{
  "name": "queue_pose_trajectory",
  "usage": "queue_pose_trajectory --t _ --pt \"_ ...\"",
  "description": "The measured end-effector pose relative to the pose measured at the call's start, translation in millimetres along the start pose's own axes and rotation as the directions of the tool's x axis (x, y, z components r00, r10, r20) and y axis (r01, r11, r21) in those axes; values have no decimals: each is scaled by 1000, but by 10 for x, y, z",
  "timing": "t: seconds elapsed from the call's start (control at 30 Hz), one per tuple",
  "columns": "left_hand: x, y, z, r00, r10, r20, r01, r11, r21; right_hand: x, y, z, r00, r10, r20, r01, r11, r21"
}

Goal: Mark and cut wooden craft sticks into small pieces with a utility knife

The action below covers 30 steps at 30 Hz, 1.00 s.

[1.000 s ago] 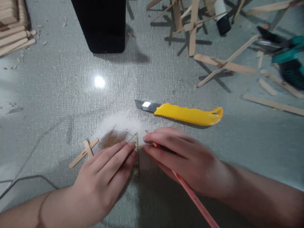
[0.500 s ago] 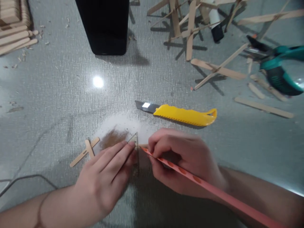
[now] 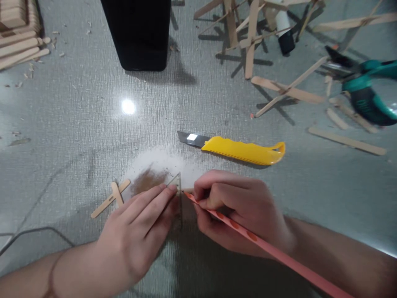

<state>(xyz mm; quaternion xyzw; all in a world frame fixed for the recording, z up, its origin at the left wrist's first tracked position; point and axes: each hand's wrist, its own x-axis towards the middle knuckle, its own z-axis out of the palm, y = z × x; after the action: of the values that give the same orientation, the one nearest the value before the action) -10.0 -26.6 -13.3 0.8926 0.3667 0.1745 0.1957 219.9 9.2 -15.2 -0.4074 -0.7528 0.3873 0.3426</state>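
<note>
Across the head view spreads a grey, finely textured bench (image 3: 77, 136), which fills the background and throws back one bright round glare. A whitish patch (image 3: 158, 159) with a brown smudge (image 3: 147, 181) marks its surface near the hands. At the far left lies a pile of wooden sticks (image 3: 18, 25) with small shavings around it; a black object (image 3: 139, 37) with a smooth surface reaches in from the top edge. Joined sticks (image 3: 287, 89) lie toward the upper right, near green-and-black pliers (image 3: 362, 89) and a loose stick (image 3: 347, 141). A dark cable (image 3: 40, 229) bends along the lower left.

Nearer the middle, a yellow cutter (image 3: 245, 151) rests just beyond the right hand (image 3: 242, 211), its blade out and pointing left. That hand's grip is closed around a pink pencil (image 3: 273, 248), which slants from lower right to its tip between the two hands. The left hand (image 3: 136, 231) has its grip drawn together over a clear set square (image 3: 179, 184), holding it down. A pale wooden strip (image 3: 187, 191) shows between the hands, at the set square's upright edge; the pencil tip is right there, though whether it touches the wood cannot be told. Two crossed sticks (image 3: 111, 200) lie left of the left hand.
</note>
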Motion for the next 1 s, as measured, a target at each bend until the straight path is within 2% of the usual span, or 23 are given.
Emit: queue_pose_trajectory --t 0.23,0.43,0.57,0.73,1.0 --pt "23 17 -14 999 46 12 -47 996 69 3 -8 -10 1000 27 -4 -27 1000 4" --pt "19 96 -15 995 88 -51 -74 968 239 6 -5 -26 998 60 7 -61 996 59" --pt "27 87 -21 991 117 -57 -97 956 276 1 20 -11 996 84 -15 -81 990 118" --pt "16 65 2 987 120 -109 -73 930 360 16 31 9 994 106 -15 -103 982 158" --pt "19 67 71 984 106 -142 -68 966 250 27 34 -4 993 115 -18 -110 977 182"
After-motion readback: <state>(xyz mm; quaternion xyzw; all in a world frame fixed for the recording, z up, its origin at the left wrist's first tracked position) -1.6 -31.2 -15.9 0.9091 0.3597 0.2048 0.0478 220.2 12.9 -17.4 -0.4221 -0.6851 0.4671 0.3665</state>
